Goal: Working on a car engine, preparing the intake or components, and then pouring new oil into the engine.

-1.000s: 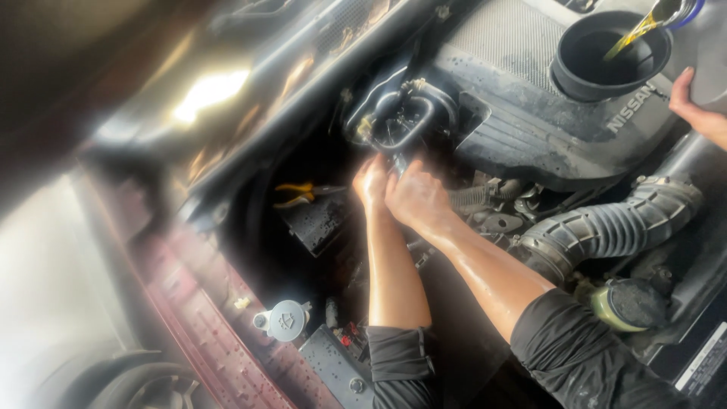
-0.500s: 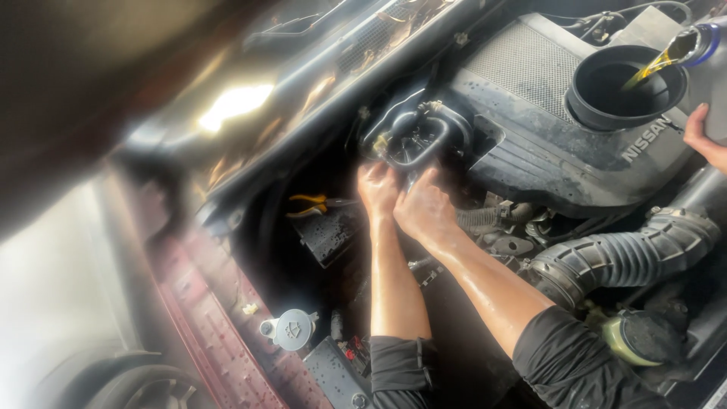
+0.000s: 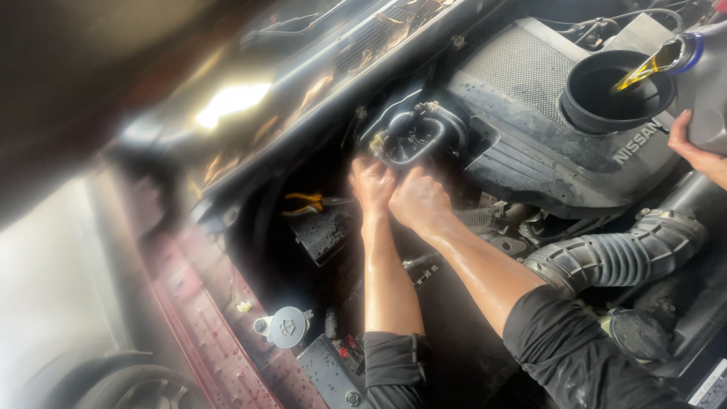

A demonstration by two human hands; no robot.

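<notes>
I look down into a car's engine bay. My left hand [image 3: 371,184] and my right hand [image 3: 419,199] are side by side, both pressed against the underside of a black round housing with hoses [image 3: 410,133] beside the engine cover [image 3: 545,144]. Their fingers curl around its lower edge; what exactly they grip is hidden. Both forearms are bare, with dark sleeves pushed up at the elbows.
Another person's hand [image 3: 700,151] at the right edge steadies a container [image 3: 704,83] pouring golden oil into a black funnel [image 3: 617,91]. A ribbed black intake hose [image 3: 613,257] lies right. Yellow-handled pliers [image 3: 307,201] rest left of my hands. A grey washer-fluid cap [image 3: 286,326] sits below.
My view has shifted, so the engine parts sit lower and more to the right. Both hands stay on the black housing with little movement. Oil keeps pouring into the funnel.
</notes>
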